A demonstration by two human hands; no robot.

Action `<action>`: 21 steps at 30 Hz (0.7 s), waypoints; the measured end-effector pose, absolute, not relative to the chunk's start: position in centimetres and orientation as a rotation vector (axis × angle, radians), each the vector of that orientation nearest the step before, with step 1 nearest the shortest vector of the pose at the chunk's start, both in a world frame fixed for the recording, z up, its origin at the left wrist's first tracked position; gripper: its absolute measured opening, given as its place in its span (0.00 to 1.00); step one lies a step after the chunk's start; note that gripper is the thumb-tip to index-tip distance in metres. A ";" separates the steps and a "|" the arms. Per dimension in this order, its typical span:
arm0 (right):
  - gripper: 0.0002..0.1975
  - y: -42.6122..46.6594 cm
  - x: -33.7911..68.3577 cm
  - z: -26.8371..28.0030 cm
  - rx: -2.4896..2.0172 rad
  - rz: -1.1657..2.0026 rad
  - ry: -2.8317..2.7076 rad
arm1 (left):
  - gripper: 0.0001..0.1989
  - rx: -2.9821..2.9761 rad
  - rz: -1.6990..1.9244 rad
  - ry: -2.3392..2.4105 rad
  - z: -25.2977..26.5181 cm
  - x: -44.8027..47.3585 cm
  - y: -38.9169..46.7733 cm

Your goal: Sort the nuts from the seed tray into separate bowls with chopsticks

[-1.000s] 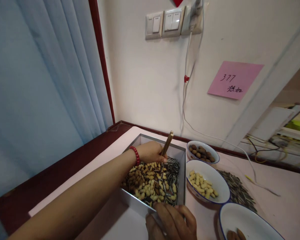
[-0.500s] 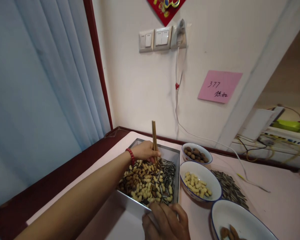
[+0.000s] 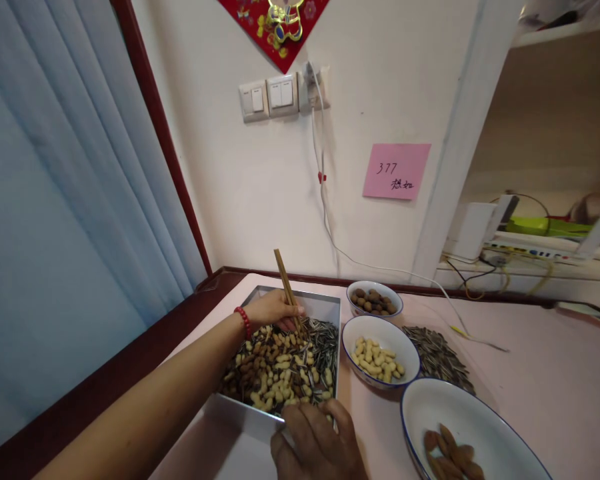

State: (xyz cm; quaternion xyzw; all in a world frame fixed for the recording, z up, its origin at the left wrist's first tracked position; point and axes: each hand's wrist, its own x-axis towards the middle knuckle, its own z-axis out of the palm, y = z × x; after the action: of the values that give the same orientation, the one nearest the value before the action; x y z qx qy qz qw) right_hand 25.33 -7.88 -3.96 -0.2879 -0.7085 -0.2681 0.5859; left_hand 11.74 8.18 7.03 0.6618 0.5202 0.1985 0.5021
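Note:
My left hand [image 3: 275, 310], with a red bead bracelet at the wrist, is closed around a pair of wooden chopsticks [image 3: 285, 277]. The chopsticks lean to the left, tips down among the seeds and nuts. Below them is a grey rectangular tray [image 3: 260, 415] holding peanuts in shells [image 3: 275, 380], striped sunflower seeds [image 3: 325, 340] and some browner nuts at the left. At the tray's near right corner, my right hand [image 3: 320, 443] curls its fingers over the rim. The chopstick tips are partly hidden among the pieces.
Right of the tray stand a bowl of round brown nuts [image 3: 373, 302], a bowl of peanuts [image 3: 380, 357] and a larger bowl with almond-like nuts [image 3: 453, 457]. A sunflower seed pile [image 3: 440, 360] lies beside them. A white cable [image 3: 380, 268] runs down the wall onto the table.
The view has swung right, so everything sits further left. The chopsticks now tilt more to the left at the top. My right hand stays on the tray rim.

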 end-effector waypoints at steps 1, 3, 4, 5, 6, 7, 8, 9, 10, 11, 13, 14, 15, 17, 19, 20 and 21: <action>0.14 -7.9 25.4 -3.9 -0.670 -0.630 -1.657 | 0.27 1.603 0.464 1.253 6.8 11.9 8.2; 0.13 -7.8 25.5 -3.7 -0.663 -0.642 -1.660 | 0.26 1.616 0.447 1.247 6.6 12.0 8.2; 0.13 -7.8 25.5 -3.6 -0.662 -0.643 -1.663 | 0.25 1.624 0.445 1.245 6.5 12.1 8.2; 0.14 -7.8 25.5 -3.5 -0.661 -0.642 -1.661 | 0.24 1.633 0.447 1.245 6.5 12.0 8.2; 0.14 -7.8 25.5 -3.5 -0.662 -0.638 -1.660 | 0.22 1.642 0.449 1.246 6.6 12.0 8.2; 0.14 -7.8 25.5 -3.4 -0.663 -0.631 -1.659 | 0.20 1.650 0.452 1.248 6.6 11.9 8.2; 0.14 -7.8 25.5 -3.4 -0.665 -0.624 -1.661 | 0.19 1.657 0.453 1.251 6.7 11.9 8.2; 0.15 -7.8 25.6 -3.4 -0.665 -0.617 -1.665 | 0.17 1.664 0.452 1.253 6.7 11.9 8.2; 0.15 -7.8 25.6 -3.4 -0.661 -0.615 -1.670 | 0.16 1.670 0.450 1.256 6.8 11.9 8.2; 0.15 -7.9 25.6 -3.4 -0.657 -0.617 -1.671 | 0.16 1.677 0.447 1.259 6.9 11.9 8.2; 0.15 -7.8 25.8 -3.3 -0.648 -0.622 -1.682 | 0.14 1.694 0.438 1.268 7.0 12.0 8.2; 0.15 -7.8 25.8 -3.3 -0.642 -0.628 -1.686 | 0.13 1.704 0.430 1.274 7.1 12.0 8.2; 0.15 -7.9 25.9 -3.2 -0.641 -0.633 -1.690 | 0.12 1.714 0.420 1.280 7.2 12.1 8.3; 0.15 -7.9 25.9 -3.2 -0.641 -0.634 -1.694 | 0.10 1.733 0.396 1.290 7.2 12.3 8.3; 0.15 -7.9 26.0 -3.3 -0.645 -0.636 -1.699 | 0.09 1.754 0.378 1.298 7.2 12.4 8.3; 0.15 -7.9 26.0 -3.3 -0.649 -0.634 -1.695 | 0.09 1.764 0.374 1.304 7.1 12.5 8.3; 0.14 -7.9 25.9 -3.3 -0.651 -0.633 -1.688 | 0.09 1.774 0.372 1.311 7.1 12.6 8.3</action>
State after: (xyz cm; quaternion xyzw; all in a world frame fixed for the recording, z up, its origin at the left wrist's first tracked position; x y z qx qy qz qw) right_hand 25.95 -7.87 -3.27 -0.2780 -0.7207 -0.2702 0.5748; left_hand 12.57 8.25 7.05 0.7133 0.5270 0.1497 0.4371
